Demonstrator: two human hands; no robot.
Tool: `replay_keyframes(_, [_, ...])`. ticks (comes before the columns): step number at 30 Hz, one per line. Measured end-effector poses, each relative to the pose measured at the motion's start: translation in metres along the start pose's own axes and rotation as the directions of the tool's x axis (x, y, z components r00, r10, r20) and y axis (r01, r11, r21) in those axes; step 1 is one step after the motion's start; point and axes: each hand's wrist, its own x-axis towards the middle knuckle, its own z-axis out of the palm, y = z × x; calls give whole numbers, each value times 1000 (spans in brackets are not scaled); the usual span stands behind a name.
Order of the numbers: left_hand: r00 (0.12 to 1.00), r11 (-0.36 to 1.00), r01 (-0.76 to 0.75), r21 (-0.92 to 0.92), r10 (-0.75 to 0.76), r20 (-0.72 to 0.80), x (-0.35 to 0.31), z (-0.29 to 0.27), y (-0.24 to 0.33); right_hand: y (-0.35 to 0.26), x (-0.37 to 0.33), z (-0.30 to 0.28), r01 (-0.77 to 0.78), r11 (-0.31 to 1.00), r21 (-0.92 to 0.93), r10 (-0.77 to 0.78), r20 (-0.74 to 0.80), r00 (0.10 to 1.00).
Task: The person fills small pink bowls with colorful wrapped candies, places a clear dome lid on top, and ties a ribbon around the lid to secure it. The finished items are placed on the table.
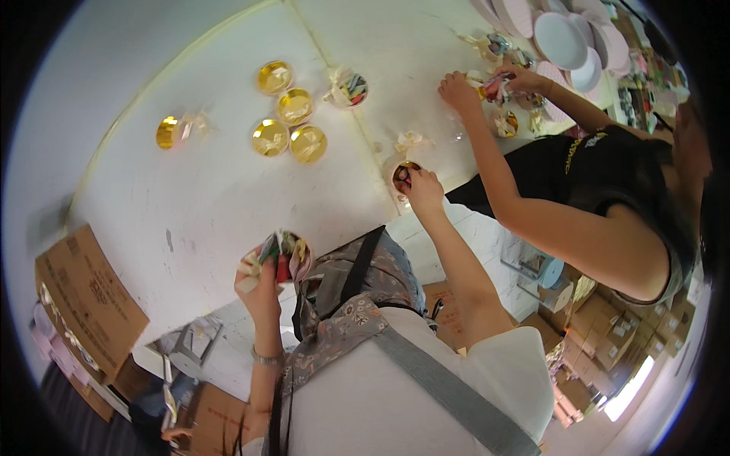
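Close to my body, at the table's near edge, my left hand (261, 292) is closed around a small round pink box (303, 264). Red, green and grey pieces, soft-looking and bunched, fill it, and a cream ribbon (249, 267) hangs at its side. My right hand (424, 191) reaches to another round box with a gold lining (398, 176), further right. Its fingertips are pinched together inside that box; a small dark and reddish bit shows there, too small to name. A cream ribbon bow (411, 141) lies just beyond that box.
Several gold-lined round boxes (271, 138) stand on the white table (198, 205), one filled box (351, 90) beside them. At right, a co-worker's hands (461, 94) handle similar pieces. Pink and white round lids (561, 41) pile at the far right. A cardboard carton (91, 292) stands left.
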Motion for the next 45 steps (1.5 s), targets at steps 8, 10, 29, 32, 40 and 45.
replay_keyframes(8, [992,996,-39,78,29,126,59,15,-71,-76,-25,-43,-38,646,762,-28,73,997])
replay_keyframes(10, [980,1000,4,29,-9,199,73,14,-98,-103,-40,-44,58,608,792,-307,166,937])
replay_keyframes(29, [742,599,-660,454,615,268,92,25,-166,-114,-18,30,960,185,209,-852,-454,262])
replay_keyframes(32, [773,720,-632,285,560,298,86,25,-178,-125,-21,23,986,157,51,-943,-289,165])
replay_keyframes(40, [777,813,-577,75,518,358,80,40,-173,-126,-14,49,970,241,28,-937,-255,240])
replay_keyframes(45, [776,833,-552,-36,529,345,74,30,-181,-63,-10,23,935,240,262,-753,-558,350])
